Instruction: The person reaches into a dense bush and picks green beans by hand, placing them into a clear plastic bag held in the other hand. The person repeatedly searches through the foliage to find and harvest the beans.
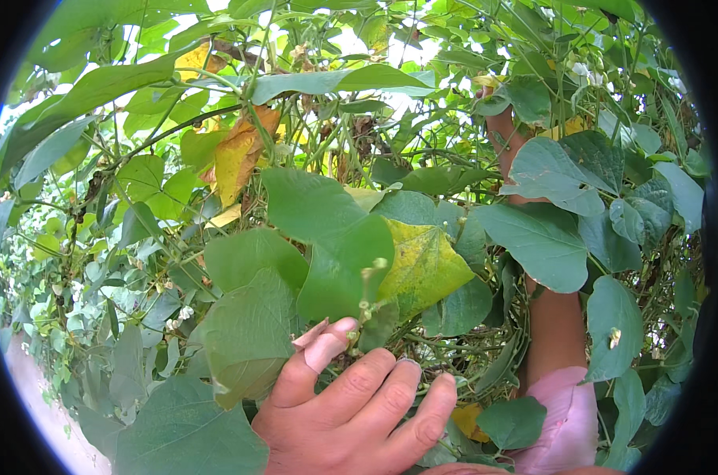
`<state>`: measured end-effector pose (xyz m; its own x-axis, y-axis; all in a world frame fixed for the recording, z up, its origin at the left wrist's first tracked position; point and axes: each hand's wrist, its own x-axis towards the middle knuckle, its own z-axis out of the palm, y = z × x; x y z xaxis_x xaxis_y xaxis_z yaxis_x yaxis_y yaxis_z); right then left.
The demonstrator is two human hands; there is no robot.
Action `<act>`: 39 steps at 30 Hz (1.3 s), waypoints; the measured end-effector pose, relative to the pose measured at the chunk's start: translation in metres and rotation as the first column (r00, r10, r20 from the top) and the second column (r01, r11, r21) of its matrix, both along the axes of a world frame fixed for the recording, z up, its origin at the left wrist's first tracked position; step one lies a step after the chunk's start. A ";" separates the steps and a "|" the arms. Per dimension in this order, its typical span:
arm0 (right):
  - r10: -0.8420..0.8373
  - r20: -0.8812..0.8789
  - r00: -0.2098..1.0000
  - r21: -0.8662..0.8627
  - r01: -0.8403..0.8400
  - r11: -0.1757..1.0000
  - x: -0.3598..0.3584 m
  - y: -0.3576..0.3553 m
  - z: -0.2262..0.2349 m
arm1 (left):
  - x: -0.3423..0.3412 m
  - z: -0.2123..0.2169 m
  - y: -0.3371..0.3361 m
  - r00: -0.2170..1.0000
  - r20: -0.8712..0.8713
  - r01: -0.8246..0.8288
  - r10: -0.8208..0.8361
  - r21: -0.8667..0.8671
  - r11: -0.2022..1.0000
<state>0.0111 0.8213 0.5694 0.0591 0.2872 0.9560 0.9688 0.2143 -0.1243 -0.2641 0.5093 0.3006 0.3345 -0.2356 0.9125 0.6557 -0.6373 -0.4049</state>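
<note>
At the lower middle, my right hand [351,416] shows its back, thumb on the left, fingers curled toward the upper right. The thumb tip, covered in pale pink, presses against a thin green flower stem [365,305] with small buds. Broad green leaves [343,257] and a yellowing leaf [422,265] hang just above these fingers. My left arm [555,336], in a rolled pink sleeve, stretches upward on the right through the vines. Foliage hides nearly all of my left hand [484,93] near the top, so its grip cannot be made out.
Dense climbing vines fill the view. A dry orange-yellow leaf [242,150] hangs at the upper left. Large leaves [537,241] partly cover the raised arm. Small white flowers [587,73] show at the upper right. A pale strip of ground [46,412] lies at the lower left.
</note>
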 end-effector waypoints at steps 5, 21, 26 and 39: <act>-0.016 0.028 0.999 0.053 0.015 0.998 0.005 -0.003 -0.002 | 0.002 -0.004 -0.005 0.999 0.019 0.034 -0.033 -0.035 0.999; 0.016 0.020 1.000 0.166 -0.019 0.986 -0.002 0.020 -0.029 | -0.012 -0.015 -0.044 0.987 0.011 -0.140 0.160 -0.427 0.893; -0.049 0.007 0.999 0.235 0.046 0.971 0.029 -0.014 -0.026 | -0.017 -0.022 -0.054 0.995 0.002 -0.093 0.100 -0.354 0.931; -0.014 0.015 1.000 0.420 0.007 0.907 0.023 -0.015 -0.036 | -0.024 -0.024 -0.051 0.993 0.081 0.112 -0.087 -0.395 0.912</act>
